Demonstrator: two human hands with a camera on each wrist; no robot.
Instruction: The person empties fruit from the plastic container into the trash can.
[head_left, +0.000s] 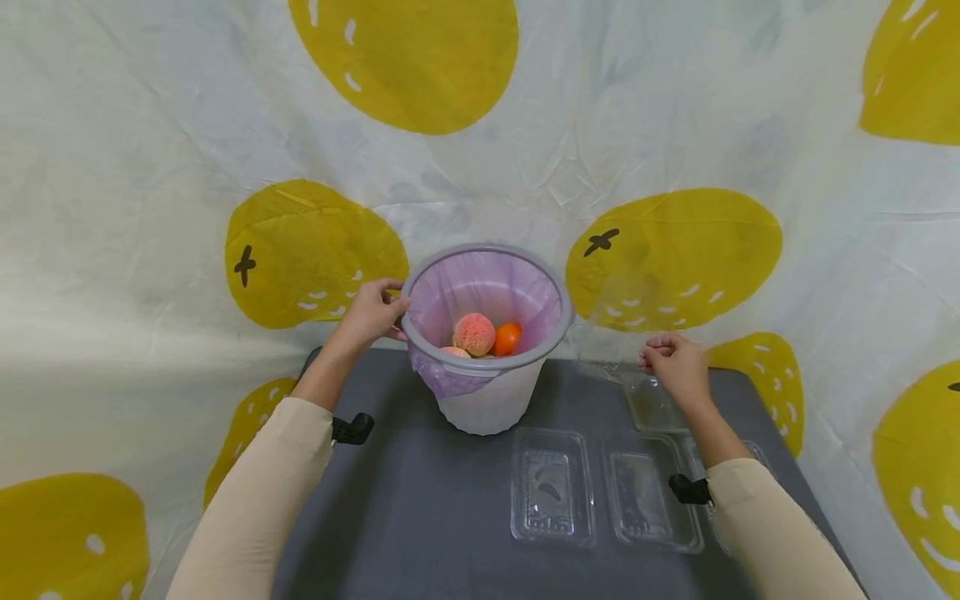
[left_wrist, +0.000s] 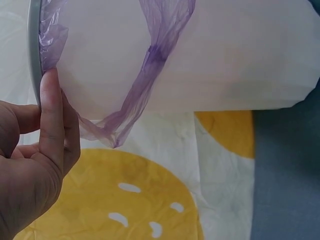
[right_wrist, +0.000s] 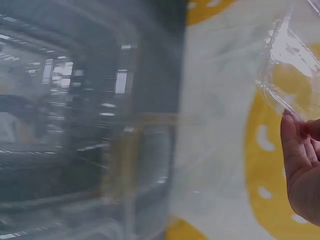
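Clear clamshell box (head_left: 637, 367), lid raised and apparently emptied, at right of the dark surface (head_left: 420, 517), pinched by right hand (head_left: 675, 362). Bin (head_left: 487, 333) already with 3 fruits (head_left: 475, 333), rim gripped by left hand (head_left: 369, 312). Other boxes (head_left: 553, 487) in front, seemingly empty; judged nearly done.

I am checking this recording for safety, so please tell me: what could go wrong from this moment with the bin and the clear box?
1. The left hand holds only the rim of the bin; the purple liner hangs loosely there and might slip off the rim.
2. The right hand pinches the open lid of the clear box; thin plastic may slip or crack.
3. The bin, holding fruit, could tip if pulled by its rim.
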